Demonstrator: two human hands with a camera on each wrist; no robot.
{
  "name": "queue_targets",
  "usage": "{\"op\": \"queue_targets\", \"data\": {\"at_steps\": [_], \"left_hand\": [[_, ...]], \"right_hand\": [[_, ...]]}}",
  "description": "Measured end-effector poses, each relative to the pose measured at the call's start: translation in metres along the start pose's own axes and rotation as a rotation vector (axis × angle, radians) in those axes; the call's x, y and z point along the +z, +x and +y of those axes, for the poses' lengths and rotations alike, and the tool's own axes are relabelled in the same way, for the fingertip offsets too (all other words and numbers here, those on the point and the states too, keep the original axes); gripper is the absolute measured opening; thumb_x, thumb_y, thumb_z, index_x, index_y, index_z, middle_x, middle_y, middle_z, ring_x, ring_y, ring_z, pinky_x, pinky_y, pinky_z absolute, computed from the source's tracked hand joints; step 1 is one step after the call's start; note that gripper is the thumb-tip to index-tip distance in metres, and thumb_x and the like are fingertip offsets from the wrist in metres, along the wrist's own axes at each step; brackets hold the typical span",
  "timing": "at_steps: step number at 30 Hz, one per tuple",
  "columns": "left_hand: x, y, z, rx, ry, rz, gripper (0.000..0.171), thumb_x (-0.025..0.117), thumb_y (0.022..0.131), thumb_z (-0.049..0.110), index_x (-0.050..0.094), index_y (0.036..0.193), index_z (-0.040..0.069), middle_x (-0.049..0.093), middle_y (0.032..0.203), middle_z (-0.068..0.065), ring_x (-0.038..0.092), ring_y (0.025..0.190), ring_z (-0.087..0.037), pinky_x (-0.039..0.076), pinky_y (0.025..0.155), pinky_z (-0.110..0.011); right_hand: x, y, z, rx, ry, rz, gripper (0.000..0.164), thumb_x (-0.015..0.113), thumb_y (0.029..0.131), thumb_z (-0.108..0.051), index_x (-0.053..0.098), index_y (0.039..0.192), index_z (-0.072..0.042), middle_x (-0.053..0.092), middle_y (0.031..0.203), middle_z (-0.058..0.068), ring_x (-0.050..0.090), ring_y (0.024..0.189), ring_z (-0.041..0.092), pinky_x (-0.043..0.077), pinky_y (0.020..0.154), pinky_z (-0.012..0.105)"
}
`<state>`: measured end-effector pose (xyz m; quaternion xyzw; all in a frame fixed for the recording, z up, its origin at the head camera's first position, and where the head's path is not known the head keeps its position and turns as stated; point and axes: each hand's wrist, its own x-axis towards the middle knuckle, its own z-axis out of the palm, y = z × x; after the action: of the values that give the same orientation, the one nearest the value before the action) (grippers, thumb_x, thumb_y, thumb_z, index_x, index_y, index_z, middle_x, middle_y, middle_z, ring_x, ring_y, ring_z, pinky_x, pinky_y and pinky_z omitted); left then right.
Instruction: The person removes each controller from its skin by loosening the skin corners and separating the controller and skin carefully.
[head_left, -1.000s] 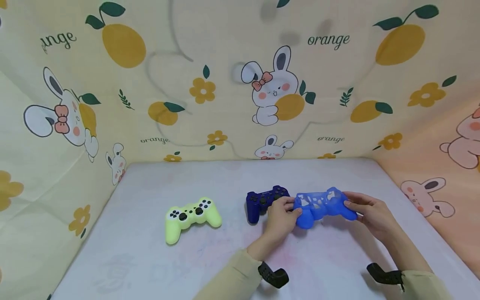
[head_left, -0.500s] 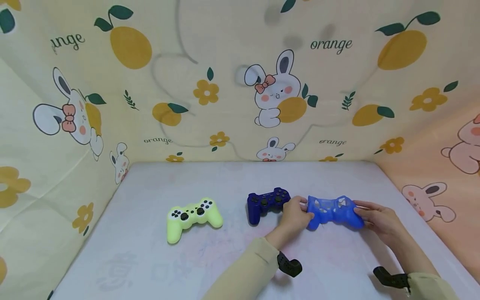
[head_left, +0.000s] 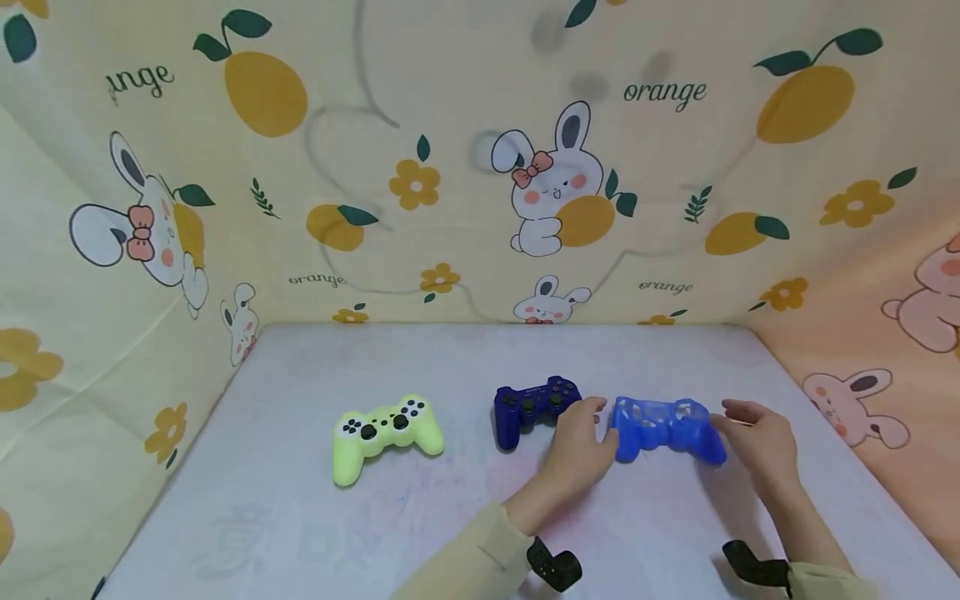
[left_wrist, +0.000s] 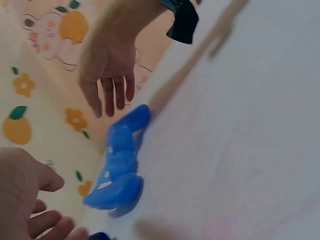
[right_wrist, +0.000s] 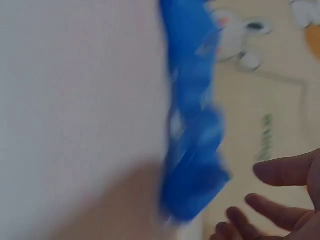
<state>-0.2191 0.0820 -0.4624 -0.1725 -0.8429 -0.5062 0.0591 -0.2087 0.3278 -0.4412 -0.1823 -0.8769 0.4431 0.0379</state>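
From above, the head view faces forward and down across the tabletop (head_left: pixel 300 367) to the printed cloth (head_left: pixel 450 75), while the tilted left wrist view looks across toward the right hand (left_wrist: pixel 112 65) and the right wrist view, turned sideways, sits closer in, all three sharing the blue controller cover (left_wrist: pixel 122 162).

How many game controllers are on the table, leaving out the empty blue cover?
2: a yellow-green controller on the left, and a dark blue controller in the middle, its right grip partly hidden behind the left hand.
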Motion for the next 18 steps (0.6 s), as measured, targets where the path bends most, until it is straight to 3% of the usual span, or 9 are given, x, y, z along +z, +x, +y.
{"op": "queue_targets", "data": {"at_steps": [1, 3, 7, 9, 13, 18], "left_hand": [[-0.005, -0.003, 0.0, 0.021, 0.029, 0.025, 0.039, 0.067, 0.089, 0.012, 0.06, 0.126, 0.002, 0.06, 0.123, -0.01, 0.057, 0.111, -0.019, 0.046, 0.091, -0.028], [-0.015, -0.01, -0.002, 0.055, 0.072, 0.083, 0.044, 0.071, 0.088, 0.015, 0.058, 0.129, 0.003, 0.057, 0.128, -0.009, 0.052, 0.118, -0.02, 0.042, 0.098, -0.031], [-0.037, -0.022, -0.011, 0.131, 0.133, 0.21, 0.055, 0.078, 0.082, 0.017, 0.056, 0.131, 0.005, 0.052, 0.133, -0.009, 0.044, 0.125, -0.023, 0.038, 0.104, -0.034], [-0.046, -0.025, -0.018, 0.145, 0.135, 0.267, 0.059, 0.081, 0.079, 0.016, 0.055, 0.131, 0.005, 0.051, 0.134, -0.01, 0.042, 0.126, -0.025, 0.037, 0.104, -0.036], [-0.06, -0.031, -0.033, 0.118, 0.109, 0.352, 0.061, 0.083, 0.075, 0.011, 0.056, 0.129, 0.003, 0.051, 0.133, -0.011, 0.043, 0.122, -0.028, 0.039, 0.101, -0.042], [-0.073, -0.036, -0.052, 0.012, 0.099, 0.397, 0.059, 0.082, 0.077, 0.014, 0.056, 0.129, 0.002, 0.054, 0.131, -0.011, 0.048, 0.119, -0.03, 0.042, 0.097, -0.047]], "right_hand": [[0.006, -0.007, -0.007, -0.025, 0.001, 0.036, 0.056, 0.06, 0.099, -0.029, 0.047, 0.138, 0.009, 0.048, 0.135, 0.032, 0.047, 0.12, 0.045, 0.047, 0.093, 0.046], [0.019, -0.018, -0.021, -0.081, 0.03, 0.063, 0.055, 0.062, 0.097, -0.03, 0.05, 0.137, 0.006, 0.053, 0.133, 0.028, 0.051, 0.118, 0.04, 0.048, 0.089, 0.032], [0.052, -0.035, -0.048, -0.173, 0.122, -0.006, 0.052, 0.069, 0.094, -0.03, 0.056, 0.133, 0.001, 0.06, 0.128, 0.021, 0.056, 0.114, 0.03, 0.043, 0.082, 0.015], [0.066, -0.039, -0.058, -0.189, 0.174, -0.047, 0.051, 0.072, 0.092, -0.03, 0.059, 0.131, 0.0, 0.062, 0.126, 0.019, 0.058, 0.113, 0.028, 0.042, 0.083, 0.014], [0.09, -0.041, -0.066, -0.191, 0.239, -0.087, 0.045, 0.074, 0.091, -0.023, 0.062, 0.127, 0.0, 0.063, 0.124, 0.018, 0.059, 0.113, 0.026, 0.043, 0.084, 0.015], [0.112, -0.037, -0.067, -0.194, 0.261, -0.085, 0.04, 0.074, 0.09, -0.014, 0.063, 0.125, 0.002, 0.063, 0.123, 0.02, 0.06, 0.112, 0.028, 0.044, 0.083, 0.016]]}}
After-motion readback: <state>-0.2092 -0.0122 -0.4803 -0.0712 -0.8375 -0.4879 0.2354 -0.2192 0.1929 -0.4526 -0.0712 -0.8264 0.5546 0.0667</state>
